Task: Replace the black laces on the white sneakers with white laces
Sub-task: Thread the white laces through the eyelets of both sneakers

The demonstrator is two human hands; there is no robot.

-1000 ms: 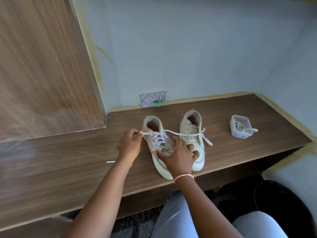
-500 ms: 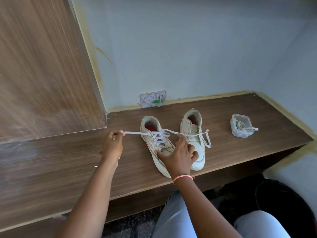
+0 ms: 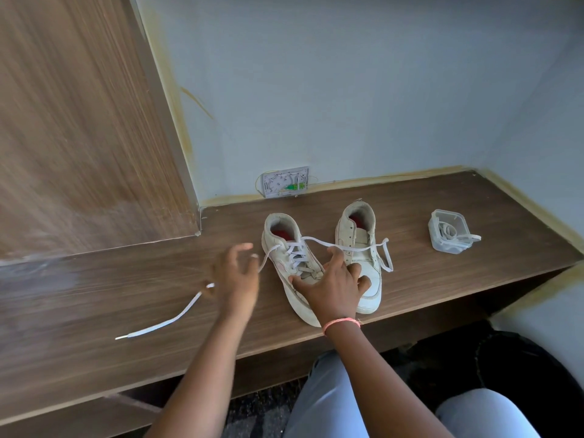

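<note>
Two white sneakers stand side by side on the wooden shelf (image 3: 410,279), toes toward the near edge. The left sneaker (image 3: 292,263) carries a white lace (image 3: 297,257) criss-crossed through its eyelets. One end of that lace runs left, passes under the left hand and lies slack on the shelf, its tip well to the near left. The other end runs right, across the right sneaker (image 3: 363,248), and hangs in a loop down that shoe's right side.

The right hand (image 3: 331,286) rests on the toe end of the left sneaker, fingers spread and bent, thumb against the shoe's left side, forefinger reaching up to the lace where it crosses between the shoes. Whether it pinches the lace cannot be told. A pink band (image 3: 341,322) sits at that wrist.

The left hand (image 3: 235,276) hovers just left of the left sneaker, blurred, fingers spread and loosely curved. The lace passes beneath it; no grip is visible.

A small clear plastic box (image 3: 448,230) stands to the far right, well apart from the shoes, with another white lace (image 3: 452,233) coiled inside and one end trailing over its right rim. A wall socket (image 3: 285,181) sits at the far wall behind the sneakers.
</note>
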